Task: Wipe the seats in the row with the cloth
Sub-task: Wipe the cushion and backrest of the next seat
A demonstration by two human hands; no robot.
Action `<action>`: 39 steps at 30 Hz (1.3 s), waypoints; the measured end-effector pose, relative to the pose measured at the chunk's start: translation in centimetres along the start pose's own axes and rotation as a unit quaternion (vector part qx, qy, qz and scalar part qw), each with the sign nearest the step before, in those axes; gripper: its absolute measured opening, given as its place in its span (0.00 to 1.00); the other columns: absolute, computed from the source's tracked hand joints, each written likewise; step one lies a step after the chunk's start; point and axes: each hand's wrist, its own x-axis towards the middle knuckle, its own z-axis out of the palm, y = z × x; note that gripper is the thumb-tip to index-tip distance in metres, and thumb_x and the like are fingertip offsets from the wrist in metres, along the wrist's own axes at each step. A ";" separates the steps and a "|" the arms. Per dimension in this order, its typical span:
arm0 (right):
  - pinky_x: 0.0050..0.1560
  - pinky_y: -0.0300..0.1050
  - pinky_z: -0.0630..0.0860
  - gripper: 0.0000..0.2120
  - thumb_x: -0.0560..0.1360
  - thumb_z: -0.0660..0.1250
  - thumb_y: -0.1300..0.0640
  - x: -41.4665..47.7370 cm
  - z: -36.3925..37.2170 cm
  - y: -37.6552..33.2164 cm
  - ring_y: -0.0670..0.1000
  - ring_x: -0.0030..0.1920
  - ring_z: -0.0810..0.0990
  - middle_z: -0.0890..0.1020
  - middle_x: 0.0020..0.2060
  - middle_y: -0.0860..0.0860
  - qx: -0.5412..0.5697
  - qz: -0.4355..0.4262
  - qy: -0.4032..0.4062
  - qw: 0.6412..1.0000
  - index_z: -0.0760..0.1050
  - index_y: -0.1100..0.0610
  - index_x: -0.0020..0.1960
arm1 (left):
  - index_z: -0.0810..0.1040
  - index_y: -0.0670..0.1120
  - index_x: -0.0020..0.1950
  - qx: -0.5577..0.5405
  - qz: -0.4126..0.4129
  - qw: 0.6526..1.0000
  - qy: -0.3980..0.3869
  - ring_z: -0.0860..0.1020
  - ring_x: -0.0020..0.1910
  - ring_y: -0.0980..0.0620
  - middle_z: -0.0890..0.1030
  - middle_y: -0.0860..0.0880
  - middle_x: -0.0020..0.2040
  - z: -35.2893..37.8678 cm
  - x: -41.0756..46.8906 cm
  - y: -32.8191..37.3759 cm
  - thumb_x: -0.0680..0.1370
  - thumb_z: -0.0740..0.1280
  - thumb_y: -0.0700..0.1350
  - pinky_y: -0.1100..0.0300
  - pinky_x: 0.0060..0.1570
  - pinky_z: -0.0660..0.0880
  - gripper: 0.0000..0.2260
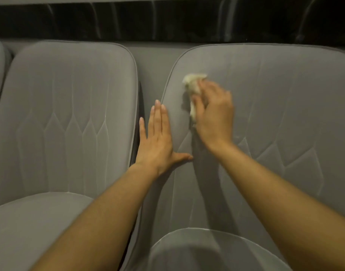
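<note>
Your right hand [212, 114] bunches a crumpled, pale cream cloth [193, 89] against the grey, stitched fabric backrest of the right seat [281, 90]. The cloth sits on the upper left part of that panel, just inside the piped edge. Your fingers curl over the wad and the thumb tucks in at its near side, so this is a grip rather than a flat press. The hand is blurred, so the finer lay of the fingers is unclear. Bunching probably gives you a firm pad and keeps loose ends from dragging.

Your left hand [158, 139] lies flat with the fingers straight and together and the thumb spread to the right, holding nothing. It rests on the left border of the same backrest, beside the dark gap between the two seats. It likely props your lean and steadies the panel against the wiping pressure.

No hand touches the matching grey backrest of the left seat [69, 94], just across the gap.

The left cushion [30, 222] and the right cushion [187, 249], both grey and rounded, sit near you. The right one lies between your forearms.

The dark strip [167, 22] beyond the seat tops is too dim to read.

My judgement is that you are working the right backrest. Whether the cushions and the left seat are done cannot be told.
</note>
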 end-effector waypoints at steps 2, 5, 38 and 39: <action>0.56 0.38 0.62 0.16 0.77 0.63 0.59 3.8 -0.6 0.5 0.56 0.56 0.75 0.79 0.58 0.55 -0.015 0.018 0.025 0.999 0.74 0.60 0.64 | 0.21 0.41 0.69 0.010 0.018 1.000 0.009 0.25 0.71 0.49 0.24 0.44 0.73 -0.7 1.6 0.5 0.67 0.66 0.71 0.43 0.73 0.32 0.61; 0.53 0.36 0.60 0.16 0.79 0.60 0.56 6.9 0.4 2.3 0.55 0.58 0.72 0.76 0.62 0.52 -0.097 0.002 -0.009 0.995 0.72 0.56 0.66 | 0.21 0.44 0.70 0.025 0.028 0.999 0.028 0.26 0.72 0.48 0.25 0.46 0.73 -0.6 2.8 0.6 0.67 0.65 0.72 0.43 0.73 0.33 0.61; 0.55 0.44 0.66 0.15 0.80 0.58 0.56 8.2 0.0 3.0 0.56 0.56 0.71 0.75 0.60 0.55 -0.101 -0.006 0.004 0.995 0.72 0.59 0.64 | 0.17 0.46 0.64 0.038 0.016 0.999 0.029 0.23 0.70 0.50 0.19 0.49 0.67 -0.1 2.5 0.5 0.66 0.63 0.73 0.43 0.74 0.38 0.59; 0.56 0.43 0.66 0.15 0.80 0.58 0.55 9.0 0.0 3.3 0.55 0.58 0.70 0.74 0.61 0.54 -0.115 0.001 -0.009 0.993 0.72 0.58 0.65 | 0.17 0.46 0.64 0.036 0.019 0.999 0.032 0.23 0.69 0.50 0.20 0.49 0.67 0.0 2.5 0.4 0.66 0.63 0.73 0.43 0.74 0.38 0.59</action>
